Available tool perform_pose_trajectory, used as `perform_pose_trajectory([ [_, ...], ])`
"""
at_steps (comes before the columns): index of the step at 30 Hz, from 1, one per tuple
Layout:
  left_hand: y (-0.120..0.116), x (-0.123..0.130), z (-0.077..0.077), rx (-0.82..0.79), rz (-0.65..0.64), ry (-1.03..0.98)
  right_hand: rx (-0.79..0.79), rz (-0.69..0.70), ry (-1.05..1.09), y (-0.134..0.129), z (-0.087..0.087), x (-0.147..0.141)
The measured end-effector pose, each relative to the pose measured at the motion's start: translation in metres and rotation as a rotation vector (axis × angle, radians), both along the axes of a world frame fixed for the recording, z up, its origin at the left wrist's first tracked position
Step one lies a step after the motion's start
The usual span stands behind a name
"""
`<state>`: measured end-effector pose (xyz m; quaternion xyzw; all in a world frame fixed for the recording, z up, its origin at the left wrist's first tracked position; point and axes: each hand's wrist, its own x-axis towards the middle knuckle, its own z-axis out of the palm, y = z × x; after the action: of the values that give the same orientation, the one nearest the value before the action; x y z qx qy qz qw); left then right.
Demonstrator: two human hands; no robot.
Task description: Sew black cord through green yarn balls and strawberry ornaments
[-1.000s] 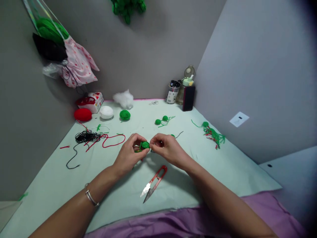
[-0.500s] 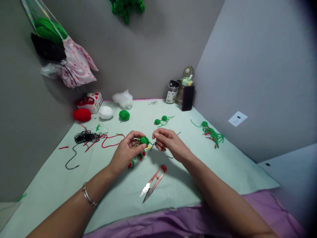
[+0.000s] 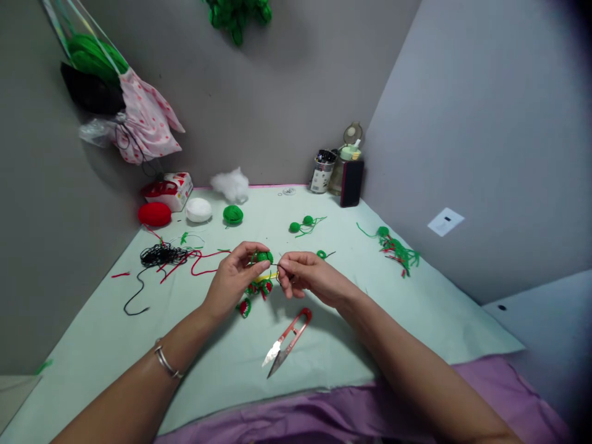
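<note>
Between the thumb and fingers of my left hand (image 3: 237, 272) is a small green crocheted ball (image 3: 263, 258) with a black strand on it. My right hand (image 3: 308, 276) is closed in a pinch on black yarn (image 3: 274, 265) that runs to the ball; whether a needle is in the pinch I cannot make out. A yellow stick-like tool (image 3: 266, 279) shows just under the ball. Small red and green crocheted pieces (image 3: 244, 306) lie or hang below my left hand. Nearer to me, orange-handled thread snips (image 3: 289, 342) rest on the table.
Tangled black yarn (image 3: 161, 254) and red strands spread at the left. Behind them sit red (image 3: 155, 214), white (image 3: 198, 210) and green (image 3: 232, 214) yarn balls and white stuffing (image 3: 230, 185). Small green balls (image 3: 295, 227), a phone (image 3: 351, 183) and green-red scraps (image 3: 400, 253) are farther right.
My right hand has come left and slightly down, closer to the green ball. A small green ring on the table, hidden before, now shows behind it. The snips have stayed put.
</note>
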<state>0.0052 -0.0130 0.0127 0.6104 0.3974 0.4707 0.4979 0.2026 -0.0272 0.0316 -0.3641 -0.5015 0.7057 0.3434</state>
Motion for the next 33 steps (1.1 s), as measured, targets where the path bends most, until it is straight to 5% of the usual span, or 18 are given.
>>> perform_pose_trajectory([
  [6,-0.001,0.003,-0.007,-0.035,-0.048,-0.018,-0.115,0.061,0.122,0.003,0.000,0.002],
  [13,-0.003,0.007,-0.015,-0.055,-0.081,0.050,0.031,-0.135,0.139,0.003,0.013,0.011],
  [20,0.001,0.003,-0.006,-0.040,0.018,-0.004,0.443,-0.634,-0.257,0.010,0.008,0.023],
  [23,-0.001,0.004,-0.006,0.023,0.023,-0.003,0.350,-0.564,-0.157,0.010,0.002,0.014],
  [29,-0.002,0.001,-0.010,0.120,0.051,-0.002,0.078,-0.110,-0.047,0.002,-0.019,-0.013],
  [33,0.002,0.000,-0.013,0.188,0.075,0.035,0.044,-0.047,0.016,0.000,-0.016,-0.014],
])
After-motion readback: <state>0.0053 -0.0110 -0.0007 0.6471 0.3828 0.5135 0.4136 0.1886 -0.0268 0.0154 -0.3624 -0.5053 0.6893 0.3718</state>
